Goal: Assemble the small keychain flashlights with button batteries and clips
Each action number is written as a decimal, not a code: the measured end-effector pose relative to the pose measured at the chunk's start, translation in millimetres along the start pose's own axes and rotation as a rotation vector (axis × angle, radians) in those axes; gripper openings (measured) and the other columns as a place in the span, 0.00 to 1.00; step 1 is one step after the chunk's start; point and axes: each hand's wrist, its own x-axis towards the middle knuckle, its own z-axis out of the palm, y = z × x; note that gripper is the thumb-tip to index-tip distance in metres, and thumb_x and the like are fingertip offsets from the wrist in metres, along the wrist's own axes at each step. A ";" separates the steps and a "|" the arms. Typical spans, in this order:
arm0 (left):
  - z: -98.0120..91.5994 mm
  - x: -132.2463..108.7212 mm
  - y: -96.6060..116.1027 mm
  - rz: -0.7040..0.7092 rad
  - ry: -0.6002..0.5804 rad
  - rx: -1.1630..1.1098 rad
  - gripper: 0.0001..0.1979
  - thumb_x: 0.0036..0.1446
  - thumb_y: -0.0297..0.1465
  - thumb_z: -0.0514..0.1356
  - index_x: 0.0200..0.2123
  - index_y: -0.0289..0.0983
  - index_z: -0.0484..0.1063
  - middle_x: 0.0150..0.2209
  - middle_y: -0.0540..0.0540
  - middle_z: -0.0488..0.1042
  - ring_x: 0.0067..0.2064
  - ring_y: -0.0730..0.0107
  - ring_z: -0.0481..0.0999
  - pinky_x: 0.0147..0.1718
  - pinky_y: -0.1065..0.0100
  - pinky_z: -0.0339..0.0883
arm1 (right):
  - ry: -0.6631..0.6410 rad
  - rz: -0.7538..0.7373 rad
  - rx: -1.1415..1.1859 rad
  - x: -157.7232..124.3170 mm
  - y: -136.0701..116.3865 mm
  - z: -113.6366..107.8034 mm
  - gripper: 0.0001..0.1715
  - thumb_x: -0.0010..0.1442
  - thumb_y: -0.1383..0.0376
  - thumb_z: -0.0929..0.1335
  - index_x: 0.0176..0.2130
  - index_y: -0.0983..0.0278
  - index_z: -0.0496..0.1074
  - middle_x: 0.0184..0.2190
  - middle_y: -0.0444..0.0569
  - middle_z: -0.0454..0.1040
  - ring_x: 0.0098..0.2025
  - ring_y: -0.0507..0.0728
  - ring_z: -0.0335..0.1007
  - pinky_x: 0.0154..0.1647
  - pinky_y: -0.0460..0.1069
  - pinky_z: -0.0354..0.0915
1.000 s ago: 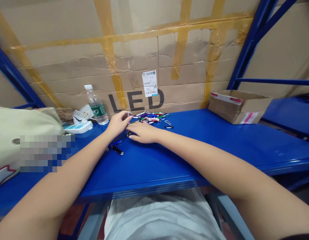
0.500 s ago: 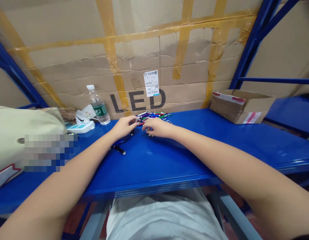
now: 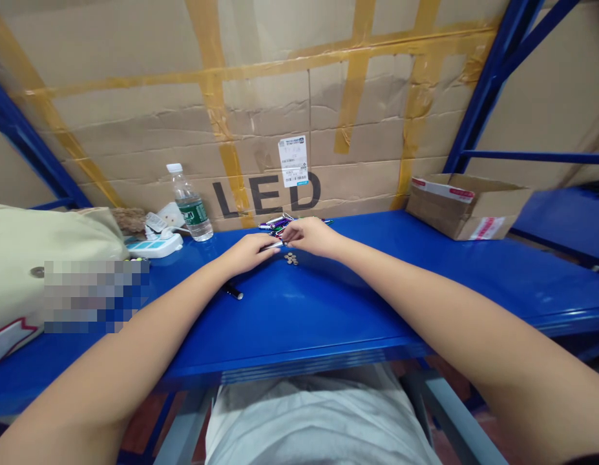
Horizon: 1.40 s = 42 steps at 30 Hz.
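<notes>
Head view: left hand [image 3: 251, 253] low over the blue tabletop [image 3: 304, 316], thumb and fingers closed round a slim silvery tube [image 3: 274, 245], its end poking out toward the other hand; right hand [image 3: 311, 236] arched just beyond, thumb and fingertips drawn nearly together at that end, whether on the tube or on some small part cannot be told. Just below the right fingers, a loose cluster of small round metal discs [image 3: 291, 259], likely button cells, lying on the table. Behind the hands, a pile of coloured metallic tubes [image 3: 273, 225], partly hidden, with a wire-like loop on top. Nearer the person, below the left wrist, a black cylinder [image 3: 234, 292] with a pale end lies apart. Progress, as judged: one tube in hand and midway, none seen clearly finished; discs outside any tube, black cylinder and pile unhandled, so most appears left, though no count is possible. Around: water bottle [image 3: 192, 210] and power strip [image 3: 156, 246] to the left, open cardboard box [image 3: 437, 210] well off to the right, large LED carton [image 3: 265, 129] behind
</notes>
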 end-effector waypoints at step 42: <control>-7.6 -1.4 8.0 0.092 0.086 -0.195 0.16 0.63 0.37 0.52 0.47 0.36 0.73 0.43 0.43 0.77 0.43 0.66 0.74 0.44 0.67 0.66 | -0.225 -0.188 -0.074 -9.6 -9.1 -11.9 0.15 0.65 0.61 0.58 0.29 0.64 0.62 0.25 0.43 0.63 0.28 0.50 0.58 0.31 0.46 0.57</control>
